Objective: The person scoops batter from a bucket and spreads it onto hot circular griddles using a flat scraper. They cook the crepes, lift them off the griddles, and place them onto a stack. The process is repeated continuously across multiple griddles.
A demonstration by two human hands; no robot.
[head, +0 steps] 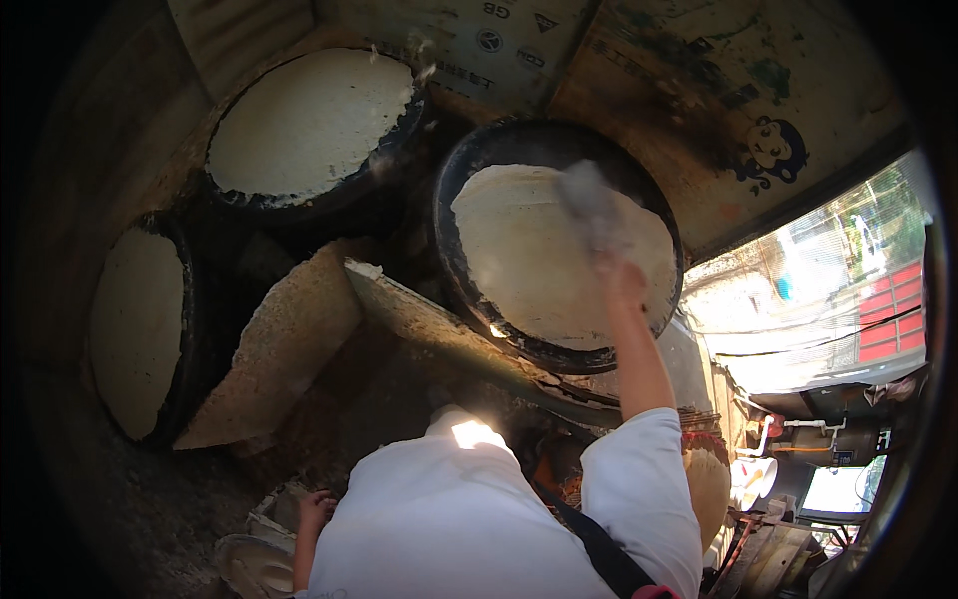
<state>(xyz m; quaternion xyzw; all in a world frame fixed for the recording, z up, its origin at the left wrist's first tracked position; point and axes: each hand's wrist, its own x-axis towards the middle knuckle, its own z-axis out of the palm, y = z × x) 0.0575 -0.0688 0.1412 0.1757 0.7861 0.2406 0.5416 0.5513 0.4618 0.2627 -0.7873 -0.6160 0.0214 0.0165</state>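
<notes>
Over a round dark griddle (557, 131) covered by a thin pale sheet of batter (524, 254), my right hand (623, 281) reaches out, closed around a motion-blurred greyish tool (587, 191) whose kind cannot be told. The tool lies over the upper part of the sheet, where its edge stands inside the dark rim. Low on the left, beside my white shirt, my left hand (318, 505) hangs with curled fingers; whether it holds anything cannot be told. A second griddle with a pale sheet (310, 123) is at upper left, and a third pale sheet (138, 329) lies on a griddle at far left.
Upright rough boards (284, 344) stand between the griddles and me. A printed metal panel (673, 112) closes off the back. At lower left is a round basin (258, 565). Pipes and a dark tank (838, 442) are at right, near a bright opening. Small blurred bits hang near the second griddle.
</notes>
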